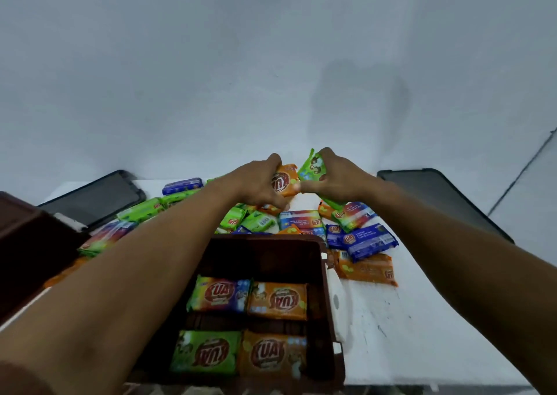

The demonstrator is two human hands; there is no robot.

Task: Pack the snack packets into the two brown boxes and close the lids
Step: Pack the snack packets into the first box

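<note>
Two packets are hanging over the far pile [301, 221]: your left hand [256, 183] is holding an orange packet [286, 183] in curled fingers [271, 203], your right hand [340, 180] pinching a green packet [310, 168]. They are likely feeling light, crinkly and slippery, so be gripping across the flat faces.

The snack packets [220, 294] in the brown box [265, 253] read "KUA", rest unclear.

I see the open box [265, 253] front centre on the table [437, 334], four packets [277, 301] lying inside it. Second box [30, 244] at left edge. Loose packet pile [301, 222] just behind the open box.
</note>
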